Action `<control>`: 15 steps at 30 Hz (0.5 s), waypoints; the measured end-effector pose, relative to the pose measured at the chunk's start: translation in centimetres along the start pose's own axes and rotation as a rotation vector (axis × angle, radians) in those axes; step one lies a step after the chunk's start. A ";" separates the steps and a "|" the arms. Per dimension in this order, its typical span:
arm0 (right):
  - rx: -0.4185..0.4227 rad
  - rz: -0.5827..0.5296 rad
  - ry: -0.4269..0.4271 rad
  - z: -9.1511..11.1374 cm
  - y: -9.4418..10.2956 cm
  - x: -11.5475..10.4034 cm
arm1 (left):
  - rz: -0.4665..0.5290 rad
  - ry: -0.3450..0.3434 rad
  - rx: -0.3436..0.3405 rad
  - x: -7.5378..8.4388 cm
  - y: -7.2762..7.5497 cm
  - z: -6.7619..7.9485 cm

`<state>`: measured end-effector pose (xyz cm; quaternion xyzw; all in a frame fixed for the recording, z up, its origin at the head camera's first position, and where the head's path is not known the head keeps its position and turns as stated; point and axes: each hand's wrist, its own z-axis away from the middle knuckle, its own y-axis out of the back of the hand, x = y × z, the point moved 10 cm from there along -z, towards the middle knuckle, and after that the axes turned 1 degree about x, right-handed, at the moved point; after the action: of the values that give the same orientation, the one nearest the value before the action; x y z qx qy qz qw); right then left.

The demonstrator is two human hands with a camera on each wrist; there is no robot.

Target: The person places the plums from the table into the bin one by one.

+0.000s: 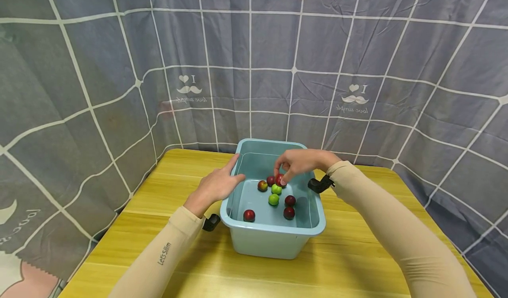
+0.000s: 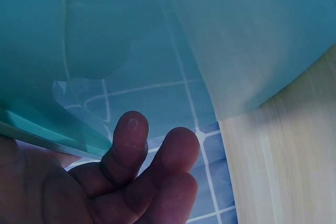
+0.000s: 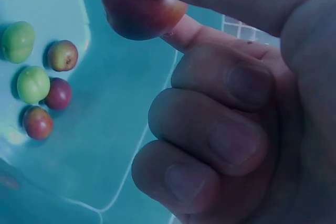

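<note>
My right hand [image 1: 299,160] reaches over the light blue plastic basin [image 1: 274,230] and pinches a dark red plum [image 3: 137,6] between thumb and index finger, its other fingers curled in. My left hand [image 1: 216,184] holds the basin's left rim, thumb over the inside and the other fingers outside, as the left wrist view shows. On the basin floor lie two green plums [image 1: 274,199], a red-yellow plum [image 1: 262,185] and several dark red plums, one of them [image 1: 249,215] alone near the front left corner.
The basin stands on a yellow wood-grain table [image 1: 190,245]. A grey curtain with white grid lines [image 1: 270,38] hangs behind and along both sides. Black wrist mounts [image 1: 320,184] sit on both wrists, the right one close to the basin's right rim.
</note>
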<state>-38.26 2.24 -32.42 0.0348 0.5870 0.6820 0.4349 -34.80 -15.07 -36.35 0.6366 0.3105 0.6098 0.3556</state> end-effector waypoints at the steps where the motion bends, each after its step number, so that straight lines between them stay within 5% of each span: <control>1: -0.006 0.004 -0.006 -0.1 -0.2 0.0 | 0.001 0.000 0.000 0.0 0.0 0.0; 15: -0.044 -0.009 -0.040 -0.1 -0.9 0.3 | -0.004 -0.005 0.007 0.1 0.1 0.0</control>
<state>-38.02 2.29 -33.36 0.0365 0.5631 0.6920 0.4502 -34.76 -15.04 -36.24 0.6386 0.3132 0.6064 0.3555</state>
